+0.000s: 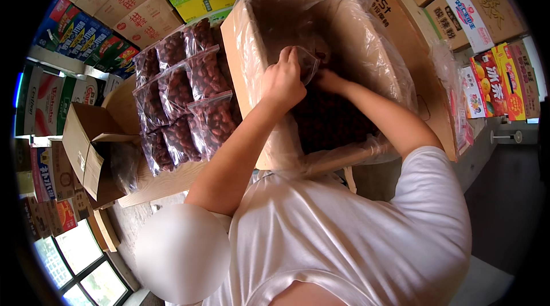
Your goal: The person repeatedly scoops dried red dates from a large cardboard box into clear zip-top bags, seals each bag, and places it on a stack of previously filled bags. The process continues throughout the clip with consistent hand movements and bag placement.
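A large cardboard box [238, 60] lined with clear plastic film [395, 71] stands before me. Dark red dried dates, which look like jujubes [332, 120], lie in its shaded bottom. Over the box, my left hand [285, 81] is closed on the edge of a clear plastic bag [310, 65]. Close by on the right, my right hand [331, 81] reaches down beside the bag's mouth with its fingers curled. Shadow and the bag hide its fingertips, so what it holds does not show.
Several filled zip bags of dates [175, 88] lie in rows on a wooden table [166, 183] to the left. An opened small carton [86, 148] sits at that table's left end. Stacked cartons [126, 2] line the back and both sides. A window [86, 254] is at lower left.
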`<state>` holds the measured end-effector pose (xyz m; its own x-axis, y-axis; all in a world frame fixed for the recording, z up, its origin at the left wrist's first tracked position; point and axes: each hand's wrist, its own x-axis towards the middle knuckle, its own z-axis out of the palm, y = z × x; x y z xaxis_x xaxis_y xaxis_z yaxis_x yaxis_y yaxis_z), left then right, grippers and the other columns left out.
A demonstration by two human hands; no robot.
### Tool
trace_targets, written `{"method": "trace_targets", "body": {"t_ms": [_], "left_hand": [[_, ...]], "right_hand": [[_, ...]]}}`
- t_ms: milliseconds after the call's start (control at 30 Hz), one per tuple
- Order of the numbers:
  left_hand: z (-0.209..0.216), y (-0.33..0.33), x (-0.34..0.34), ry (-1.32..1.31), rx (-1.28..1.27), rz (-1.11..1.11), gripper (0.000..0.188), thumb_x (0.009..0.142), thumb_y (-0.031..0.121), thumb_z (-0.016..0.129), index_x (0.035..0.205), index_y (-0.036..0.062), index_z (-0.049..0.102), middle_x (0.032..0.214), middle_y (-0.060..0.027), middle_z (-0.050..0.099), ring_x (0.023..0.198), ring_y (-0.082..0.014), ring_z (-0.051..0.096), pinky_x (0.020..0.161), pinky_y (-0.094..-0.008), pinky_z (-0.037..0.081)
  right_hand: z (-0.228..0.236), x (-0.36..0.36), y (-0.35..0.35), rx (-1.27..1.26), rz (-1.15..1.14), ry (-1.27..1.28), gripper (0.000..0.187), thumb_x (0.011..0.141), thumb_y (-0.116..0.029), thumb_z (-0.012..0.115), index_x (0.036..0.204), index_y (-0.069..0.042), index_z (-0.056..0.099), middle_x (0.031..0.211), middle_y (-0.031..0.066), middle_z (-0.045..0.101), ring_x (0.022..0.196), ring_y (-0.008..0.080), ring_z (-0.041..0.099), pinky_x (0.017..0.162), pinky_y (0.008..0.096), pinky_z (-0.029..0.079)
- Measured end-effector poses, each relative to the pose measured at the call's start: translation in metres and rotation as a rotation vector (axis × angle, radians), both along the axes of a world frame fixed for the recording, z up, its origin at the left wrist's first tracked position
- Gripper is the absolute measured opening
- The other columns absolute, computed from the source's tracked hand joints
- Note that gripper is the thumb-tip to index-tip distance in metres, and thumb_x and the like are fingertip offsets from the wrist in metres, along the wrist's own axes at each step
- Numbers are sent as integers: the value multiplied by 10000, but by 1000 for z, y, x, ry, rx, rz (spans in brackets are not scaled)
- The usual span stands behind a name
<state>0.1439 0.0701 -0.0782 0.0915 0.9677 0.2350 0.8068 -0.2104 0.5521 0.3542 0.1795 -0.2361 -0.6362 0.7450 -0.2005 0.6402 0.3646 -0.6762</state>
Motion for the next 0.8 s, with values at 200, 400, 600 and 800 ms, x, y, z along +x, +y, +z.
{"method": "trace_targets", "body": {"t_ms": [200, 400, 600, 800], "left_hand": [[-1, -5, -6, 19, -24, 32, 700, 679, 52, 584, 1349, -63, 418, 1371, -179, 483, 984, -396, 629, 863, -449, 515], [-2, -2, -1, 20, -13, 16, 681, 684, 57, 582, 1338, -62, 435, 1365, -180, 489, 975, -393, 636, 858, -445, 518], [-8, -1, -2, 41, 126, 21, 601, 690, 41, 602, 1264, -102, 499, 1292, -215, 533, 901, -385, 658, 793, -412, 541], [-1, -4, -2, 54, 87, 13, 611, 691, 40, 595, 1277, -107, 499, 1299, -215, 527, 922, -376, 656, 808, -403, 539]], "right_hand": [[27, -64, -65, -199, 301, -202, 492, 973, -394, 424, 1364, -112, 527, 1389, 188, 526, 1288, 338, 499, 1063, 423, 394], [-56, -66, -52, -123, 383, -66, 517, 978, -444, 400, 1354, -121, 547, 1404, 174, 517, 1317, 319, 472, 1094, 420, 357], [-70, -85, -38, -207, 419, -212, 448, 983, -386, 450, 1298, -102, 597, 1378, 178, 541, 1297, 267, 492, 1084, 403, 371], [-77, -85, -38, -309, 370, 189, 358, 982, -265, 531, 1263, -54, 601, 1332, 179, 568, 1239, 219, 512, 1074, 384, 384]]}}
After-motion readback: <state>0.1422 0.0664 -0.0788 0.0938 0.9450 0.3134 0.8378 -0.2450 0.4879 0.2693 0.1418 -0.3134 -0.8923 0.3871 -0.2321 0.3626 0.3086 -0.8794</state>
